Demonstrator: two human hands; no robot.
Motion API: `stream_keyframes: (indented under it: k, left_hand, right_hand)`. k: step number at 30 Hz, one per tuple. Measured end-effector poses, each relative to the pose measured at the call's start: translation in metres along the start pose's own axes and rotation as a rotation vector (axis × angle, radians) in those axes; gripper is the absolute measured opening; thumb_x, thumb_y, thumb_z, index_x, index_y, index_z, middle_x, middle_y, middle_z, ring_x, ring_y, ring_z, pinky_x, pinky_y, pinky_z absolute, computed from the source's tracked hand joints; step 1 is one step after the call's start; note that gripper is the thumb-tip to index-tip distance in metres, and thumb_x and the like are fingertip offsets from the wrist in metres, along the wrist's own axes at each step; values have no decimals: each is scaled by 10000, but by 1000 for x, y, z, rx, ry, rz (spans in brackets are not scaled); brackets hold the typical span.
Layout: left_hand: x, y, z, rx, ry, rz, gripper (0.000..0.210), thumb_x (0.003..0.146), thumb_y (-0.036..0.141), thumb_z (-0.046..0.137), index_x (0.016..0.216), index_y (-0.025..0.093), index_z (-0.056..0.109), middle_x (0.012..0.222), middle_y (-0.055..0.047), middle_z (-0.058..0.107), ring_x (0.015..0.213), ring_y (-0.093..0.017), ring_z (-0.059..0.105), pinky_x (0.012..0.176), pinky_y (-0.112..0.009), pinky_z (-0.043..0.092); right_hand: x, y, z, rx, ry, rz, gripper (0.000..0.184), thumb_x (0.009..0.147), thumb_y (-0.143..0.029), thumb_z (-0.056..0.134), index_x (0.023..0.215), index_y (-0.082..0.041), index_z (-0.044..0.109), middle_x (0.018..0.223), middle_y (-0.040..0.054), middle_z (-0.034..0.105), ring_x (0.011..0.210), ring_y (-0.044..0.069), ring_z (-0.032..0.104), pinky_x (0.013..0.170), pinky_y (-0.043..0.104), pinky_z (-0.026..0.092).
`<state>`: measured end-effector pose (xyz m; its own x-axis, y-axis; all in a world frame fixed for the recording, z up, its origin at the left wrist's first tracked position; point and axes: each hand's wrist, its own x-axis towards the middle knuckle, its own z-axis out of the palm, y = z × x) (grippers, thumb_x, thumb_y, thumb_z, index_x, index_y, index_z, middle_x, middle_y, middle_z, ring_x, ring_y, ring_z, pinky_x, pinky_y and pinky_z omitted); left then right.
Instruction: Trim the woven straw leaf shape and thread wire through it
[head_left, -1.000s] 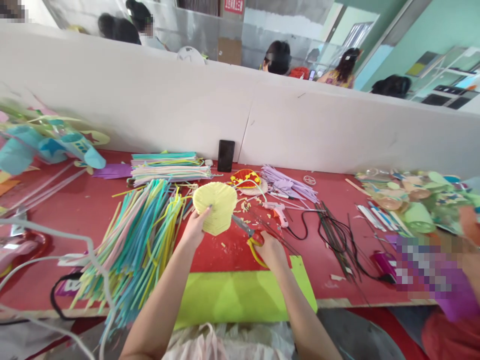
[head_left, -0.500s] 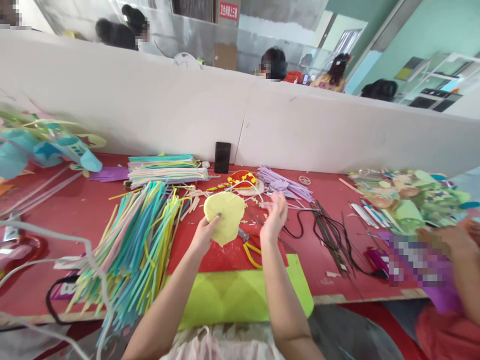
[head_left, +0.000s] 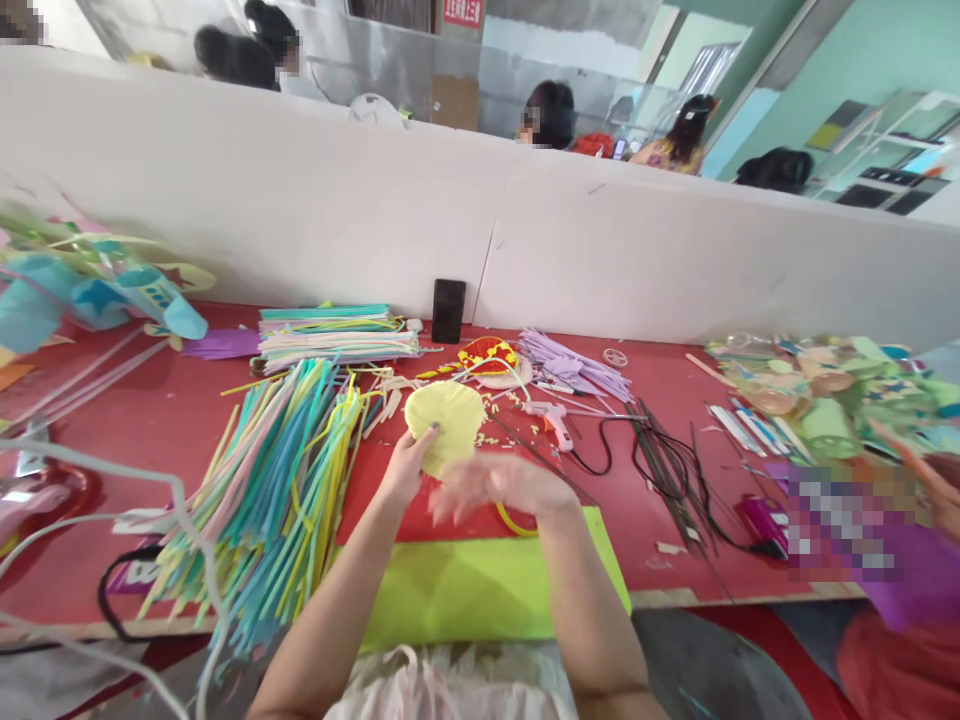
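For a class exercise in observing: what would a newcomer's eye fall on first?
Probably the pale yellow piece near the middle, held in the left hand, with the right hand blurred at its lower edge. Next, perhaps, the big pastel bundle of strips fanned across the red table to its left, then the pink glue gun to its right.

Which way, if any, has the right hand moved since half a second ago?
Yes: the right hand moved left and lower in view, judged against the black phone, leaving the glue gun uncovered.
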<state>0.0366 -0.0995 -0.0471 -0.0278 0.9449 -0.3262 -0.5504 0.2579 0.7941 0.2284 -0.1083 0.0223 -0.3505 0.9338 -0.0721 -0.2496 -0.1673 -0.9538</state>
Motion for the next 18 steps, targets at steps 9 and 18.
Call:
stream_keyframes:
  k: [9,18]
  left_hand:
    - [3,5,-3,4,31,11,416,634,350,763,977,141,653,959,-107,718,908,-256,670,848,-383,507]
    - [-7,8,10,148,-191,-42,435,690,393,713,1038,139,649,1046,-136,692,995,-288,638,893,-416,480]
  right_hand:
    - [17,-18,-8,55,685,-383,344,796,-432,501,1088,-267,576,1147,19,636,1114,159,567,888,314,483]
    - [26,23,-4,-123,307,12,477,719,-532,630,1016,-161,669,1045,91,690,982,272,633,841,394,493]
